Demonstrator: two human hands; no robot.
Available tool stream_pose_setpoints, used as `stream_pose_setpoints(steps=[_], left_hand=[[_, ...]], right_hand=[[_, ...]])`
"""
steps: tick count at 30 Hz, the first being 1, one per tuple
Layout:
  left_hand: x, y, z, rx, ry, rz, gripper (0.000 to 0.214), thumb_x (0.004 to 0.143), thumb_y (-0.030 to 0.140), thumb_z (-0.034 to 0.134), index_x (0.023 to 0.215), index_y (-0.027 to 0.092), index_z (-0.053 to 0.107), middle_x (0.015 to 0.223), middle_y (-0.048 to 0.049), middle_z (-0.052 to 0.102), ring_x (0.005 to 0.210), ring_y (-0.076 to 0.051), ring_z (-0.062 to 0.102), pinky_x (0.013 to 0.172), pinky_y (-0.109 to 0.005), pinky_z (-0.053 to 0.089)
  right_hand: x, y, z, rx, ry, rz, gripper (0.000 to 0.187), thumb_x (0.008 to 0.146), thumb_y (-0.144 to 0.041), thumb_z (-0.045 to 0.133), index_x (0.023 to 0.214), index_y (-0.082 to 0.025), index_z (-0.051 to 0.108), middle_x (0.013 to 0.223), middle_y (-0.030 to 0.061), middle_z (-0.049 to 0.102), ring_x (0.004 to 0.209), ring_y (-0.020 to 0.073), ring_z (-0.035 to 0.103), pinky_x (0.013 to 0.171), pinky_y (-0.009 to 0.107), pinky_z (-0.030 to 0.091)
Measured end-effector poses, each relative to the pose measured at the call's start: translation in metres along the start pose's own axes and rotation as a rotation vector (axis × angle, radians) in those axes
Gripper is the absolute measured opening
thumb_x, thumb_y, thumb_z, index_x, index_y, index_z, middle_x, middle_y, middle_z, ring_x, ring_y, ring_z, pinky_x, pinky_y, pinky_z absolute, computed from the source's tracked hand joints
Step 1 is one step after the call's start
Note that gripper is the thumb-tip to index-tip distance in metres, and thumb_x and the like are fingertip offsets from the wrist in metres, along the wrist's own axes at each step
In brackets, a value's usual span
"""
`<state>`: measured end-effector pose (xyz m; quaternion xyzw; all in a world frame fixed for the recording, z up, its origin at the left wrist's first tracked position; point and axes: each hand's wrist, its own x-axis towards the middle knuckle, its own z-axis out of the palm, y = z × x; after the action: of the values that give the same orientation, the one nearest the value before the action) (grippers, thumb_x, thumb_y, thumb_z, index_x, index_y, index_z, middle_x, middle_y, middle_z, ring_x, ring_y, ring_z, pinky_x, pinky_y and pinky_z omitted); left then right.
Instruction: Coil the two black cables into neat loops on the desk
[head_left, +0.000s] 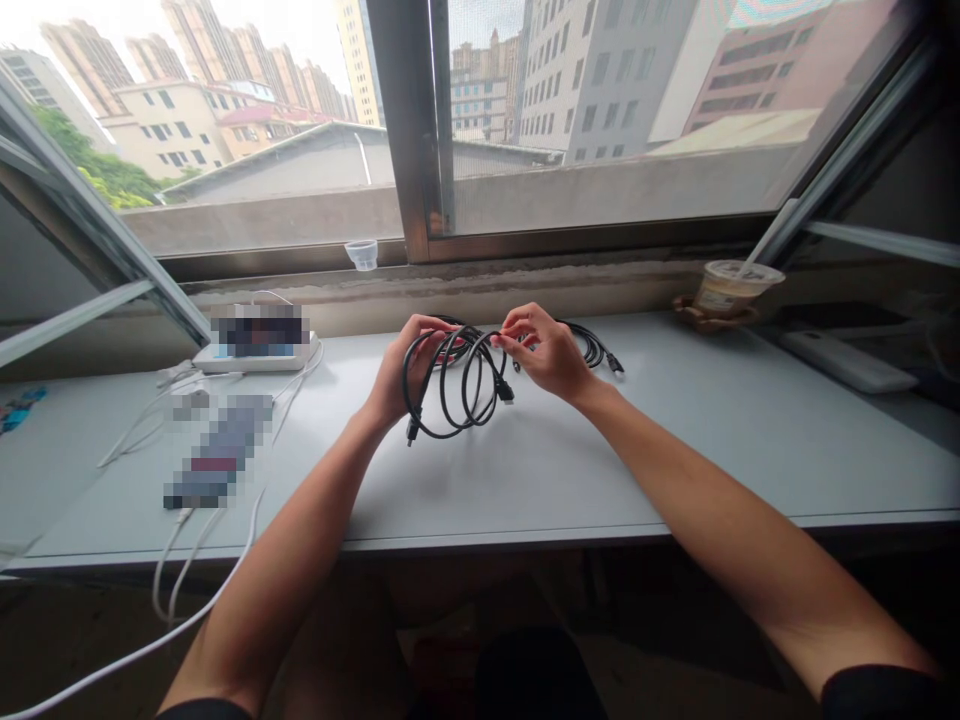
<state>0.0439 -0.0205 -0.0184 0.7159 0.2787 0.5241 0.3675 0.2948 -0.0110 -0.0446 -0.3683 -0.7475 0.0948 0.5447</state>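
Observation:
A black cable hangs in loose loops between my two hands, above the white table. My left hand is closed around the bundled loops at their upper left. With fingertips pinched together, my right hand grips a strand at the upper right of the coil. Two dark plug ends dangle below, one at the lower left and one near the right side of the loops; they look like HDMI plugs. Behind my right hand, another coiled black cable lies on the table, its plug pointing right and partly hidden.
A white power strip stands at the back left. In front of it lie a blurred phone-like device and white charging cords. A clear small cup sits on the window ledge. At the back right stands a drink cup with a straw.

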Motion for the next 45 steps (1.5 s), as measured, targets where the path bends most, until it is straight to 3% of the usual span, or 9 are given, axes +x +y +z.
stream_pose_setpoints(steps=[6, 10, 18, 25, 30, 33, 40, 42, 45], left_hand=[[-0.002, -0.011, 0.005, 0.006, -0.065, 0.007, 0.032, 0.096, 0.043, 0.074, 0.117, 0.020, 0.067, 0.119, -0.0109, 0.077, 0.112, -0.024, 0.076, 0.090, -0.032, 0.061], [-0.002, -0.013, 0.005, 0.027, -0.087, 0.050, 0.034, 0.092, 0.041, 0.079, 0.116, 0.019, 0.070, 0.118, -0.0110, 0.077, 0.108, -0.024, 0.076, 0.092, -0.033, 0.061], [-0.002, 0.001, 0.003, 0.178, -0.009, 0.104, 0.032, 0.091, 0.046, 0.079, 0.107, 0.019, 0.079, 0.103, -0.0085, 0.082, 0.097, -0.022, 0.078, 0.091, -0.033, 0.061], [-0.004, -0.004, 0.010, 0.115, 0.001, 0.127, 0.031, 0.086, 0.046, 0.085, 0.097, 0.017, 0.078, 0.092, -0.0070, 0.081, 0.088, -0.021, 0.078, 0.084, -0.032, 0.061], [-0.004, 0.003, 0.009, 0.245, -0.041, 0.209, 0.026, 0.094, 0.045, 0.077, 0.099, 0.020, 0.078, 0.096, -0.0072, 0.080, 0.087, -0.019, 0.075, 0.085, -0.032, 0.060], [-0.002, 0.005, 0.005, 0.306, -0.038, 0.259, 0.026, 0.100, 0.044, 0.068, 0.098, 0.020, 0.077, 0.100, -0.0085, 0.077, 0.092, -0.020, 0.073, 0.086, -0.032, 0.060], [0.003, -0.005, -0.011, 0.248, 0.109, 0.173, 0.032, 0.104, 0.050, 0.059, 0.108, 0.020, 0.070, 0.114, -0.0080, 0.066, 0.096, -0.018, 0.073, 0.079, -0.030, 0.065], [0.005, -0.008, -0.016, 0.252, 0.136, 0.162, 0.033, 0.105, 0.050, 0.058, 0.110, 0.020, 0.069, 0.113, -0.0074, 0.067, 0.097, -0.018, 0.073, 0.080, -0.030, 0.066], [0.007, -0.010, -0.021, 0.207, 0.142, 0.145, 0.033, 0.105, 0.051, 0.058, 0.113, 0.021, 0.067, 0.108, -0.0064, 0.070, 0.098, -0.017, 0.074, 0.084, -0.031, 0.066]], right_hand=[[-0.001, -0.010, 0.007, 0.028, -0.031, -0.107, 0.027, 0.100, -0.049, 0.069, 0.092, -0.023, 0.074, 0.106, 0.0081, 0.079, 0.088, 0.0205, 0.074, 0.057, 0.029, 0.053], [-0.003, -0.015, 0.011, 0.001, 0.002, -0.188, 0.021, 0.102, -0.039, 0.067, 0.096, -0.024, 0.081, 0.112, 0.0095, 0.078, 0.092, 0.0207, 0.075, 0.057, 0.030, 0.056], [-0.008, -0.026, 0.019, 0.030, 0.016, -0.196, 0.023, 0.103, -0.038, 0.067, 0.113, -0.024, 0.082, 0.121, 0.0116, 0.073, 0.099, 0.0224, 0.074, 0.068, 0.034, 0.065], [-0.007, -0.027, 0.023, 0.032, 0.023, -0.152, 0.022, 0.098, -0.044, 0.072, 0.104, -0.023, 0.074, 0.112, 0.0102, 0.065, 0.096, 0.0225, 0.068, 0.065, 0.033, 0.063], [-0.003, -0.021, 0.013, 0.023, -0.124, -0.241, 0.016, 0.105, -0.039, 0.061, 0.106, -0.025, 0.067, 0.103, 0.0071, 0.068, 0.092, 0.0209, 0.068, 0.079, 0.035, 0.064], [0.000, -0.015, 0.002, -0.032, -0.160, -0.280, 0.015, 0.106, -0.034, 0.060, 0.114, -0.026, 0.069, 0.102, 0.0058, 0.071, 0.086, 0.0192, 0.069, 0.078, 0.033, 0.062], [0.004, -0.001, -0.017, -0.254, -0.167, -0.281, 0.046, 0.104, -0.011, 0.050, 0.139, -0.034, 0.068, 0.128, 0.0063, 0.072, 0.107, 0.0210, 0.072, 0.090, 0.033, 0.059], [0.004, 0.002, -0.018, -0.279, -0.184, -0.257, 0.048, 0.101, -0.006, 0.046, 0.134, -0.033, 0.069, 0.130, 0.0063, 0.071, 0.110, 0.0214, 0.071, 0.092, 0.034, 0.059], [0.004, 0.010, -0.019, -0.296, -0.214, -0.223, 0.038, 0.097, -0.004, 0.047, 0.115, -0.027, 0.070, 0.123, 0.0083, 0.070, 0.108, 0.0235, 0.069, 0.093, 0.037, 0.058]])
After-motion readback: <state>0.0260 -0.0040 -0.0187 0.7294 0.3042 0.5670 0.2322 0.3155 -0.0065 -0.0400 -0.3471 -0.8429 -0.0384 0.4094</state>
